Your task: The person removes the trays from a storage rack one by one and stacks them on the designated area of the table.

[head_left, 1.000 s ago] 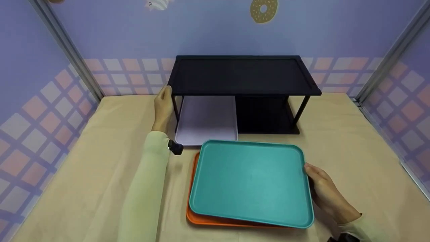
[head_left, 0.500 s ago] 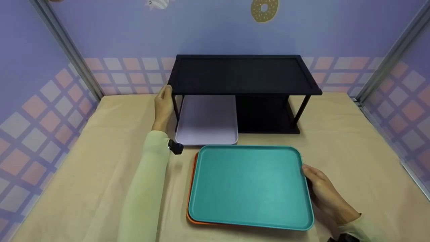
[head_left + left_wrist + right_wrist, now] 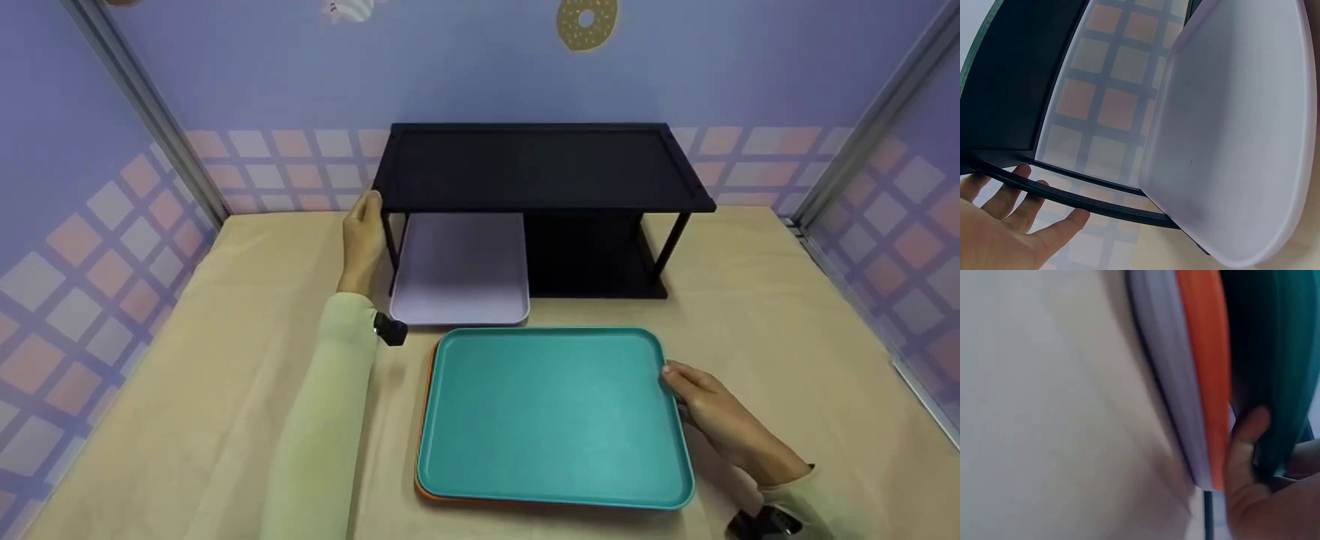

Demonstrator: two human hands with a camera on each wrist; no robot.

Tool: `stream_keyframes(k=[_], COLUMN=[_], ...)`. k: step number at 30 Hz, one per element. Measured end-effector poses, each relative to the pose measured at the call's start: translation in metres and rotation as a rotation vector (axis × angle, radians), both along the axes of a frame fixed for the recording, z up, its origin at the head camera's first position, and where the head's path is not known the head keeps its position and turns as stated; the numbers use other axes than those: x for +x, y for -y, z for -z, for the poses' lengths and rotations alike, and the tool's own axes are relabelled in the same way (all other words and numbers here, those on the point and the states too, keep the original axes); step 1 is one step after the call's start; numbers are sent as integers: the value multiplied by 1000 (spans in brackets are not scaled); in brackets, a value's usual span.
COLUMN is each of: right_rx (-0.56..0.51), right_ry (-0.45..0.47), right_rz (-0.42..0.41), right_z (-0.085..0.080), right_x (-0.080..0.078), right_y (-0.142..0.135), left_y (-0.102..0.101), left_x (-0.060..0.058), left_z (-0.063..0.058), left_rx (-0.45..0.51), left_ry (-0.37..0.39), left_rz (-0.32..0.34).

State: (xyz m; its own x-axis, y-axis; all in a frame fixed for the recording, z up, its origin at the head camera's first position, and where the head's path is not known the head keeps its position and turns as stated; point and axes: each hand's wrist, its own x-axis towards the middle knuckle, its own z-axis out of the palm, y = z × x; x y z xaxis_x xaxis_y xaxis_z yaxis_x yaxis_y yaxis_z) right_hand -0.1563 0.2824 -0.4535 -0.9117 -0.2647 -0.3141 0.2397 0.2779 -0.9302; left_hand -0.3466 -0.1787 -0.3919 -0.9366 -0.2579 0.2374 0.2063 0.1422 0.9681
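Observation:
A black two-tier rack [image 3: 532, 169] stands at the back. My left hand [image 3: 362, 244] holds it by the left front post, fingertips passing over the bar [image 3: 1100, 208] in the left wrist view. A pale lilac tray [image 3: 461, 277] lies on the rack's lower tier at the left, its front end jutting out. Nearer me, a teal tray [image 3: 551, 420] sits over an orange tray [image 3: 424, 450]. My right hand [image 3: 720, 420] grips the teal tray by its right edge. In the right wrist view a gap shows between teal and orange, and another lilac tray [image 3: 1168, 360] lies beneath the orange one.
The right part of the rack's lower tier [image 3: 589, 259] shows bare black. A cream cloth [image 3: 787, 337] covers the table. Purple walls [image 3: 480, 67] with pink and white squares enclose the back and both sides.
The teal tray has swung straighter and shifted slightly left and toward me, covering more of the orange tray. My right hand has moved a little left with it. My left hand stays on the rack.

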Motion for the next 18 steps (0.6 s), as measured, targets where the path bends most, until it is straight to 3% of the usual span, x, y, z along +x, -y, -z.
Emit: stream_keyframes(k=[9,18], right_rx=[163,185], right_ry=[-153,-148], right_rz=[12,-58], right_z=[0,-3], right_x=[-5,-8], right_y=[0,0], left_y=[1,2], left_x=[-1,-1], left_z=[1,1], left_rx=[-20,-38], left_ry=[16,14], left_rz=[11,1])
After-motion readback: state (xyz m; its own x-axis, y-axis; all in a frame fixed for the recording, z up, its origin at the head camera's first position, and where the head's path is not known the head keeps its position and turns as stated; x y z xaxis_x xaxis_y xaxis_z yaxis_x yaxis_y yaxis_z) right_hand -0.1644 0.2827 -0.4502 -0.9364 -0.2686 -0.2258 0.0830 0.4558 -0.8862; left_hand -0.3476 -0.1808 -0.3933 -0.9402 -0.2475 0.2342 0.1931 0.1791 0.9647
